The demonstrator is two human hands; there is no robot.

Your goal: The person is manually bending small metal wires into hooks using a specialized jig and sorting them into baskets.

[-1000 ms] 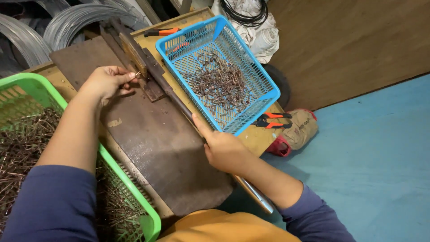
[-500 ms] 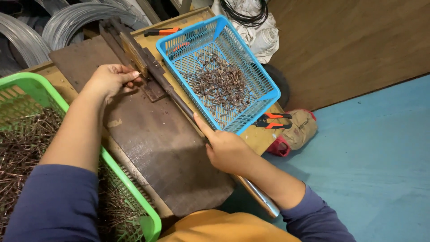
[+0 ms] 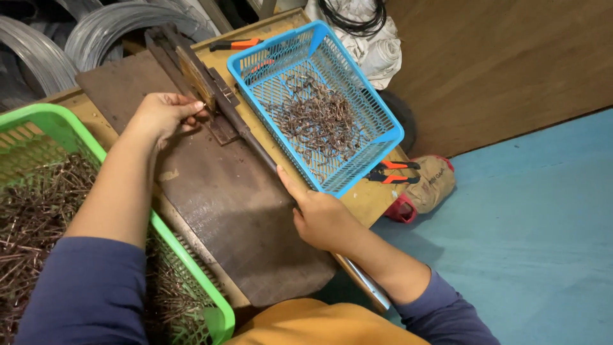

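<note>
My left hand (image 3: 161, 115) rests with fingers curled at the head of a dark metal bending tool (image 3: 203, 89) fixed to a rusty brown steel plate (image 3: 223, 211); whether it pinches a wire piece there is hidden by the fingers. My right hand (image 3: 322, 217) grips the long dark lever bar (image 3: 255, 147) of that tool near its lower end. Right beside the lever stands a blue plastic basket (image 3: 383, 131) with a heap of bent rusty wire pieces (image 3: 319, 121). On my left a green plastic basket (image 3: 45, 121) holds several straight rusty wire pieces (image 3: 32, 217).
Orange-handled pliers (image 3: 391, 171) lie on the wooden table's edge by the blue basket. Another orange-handled tool (image 3: 235, 45) lies at the table's back. Coils of grey wire (image 3: 102, 29) stand behind. A tan and red bag (image 3: 428, 188) sits on the blue floor (image 3: 530, 243).
Both hands stay where they were on the tool; my right hand has shifted very slightly along the lever. Nothing else has moved.
</note>
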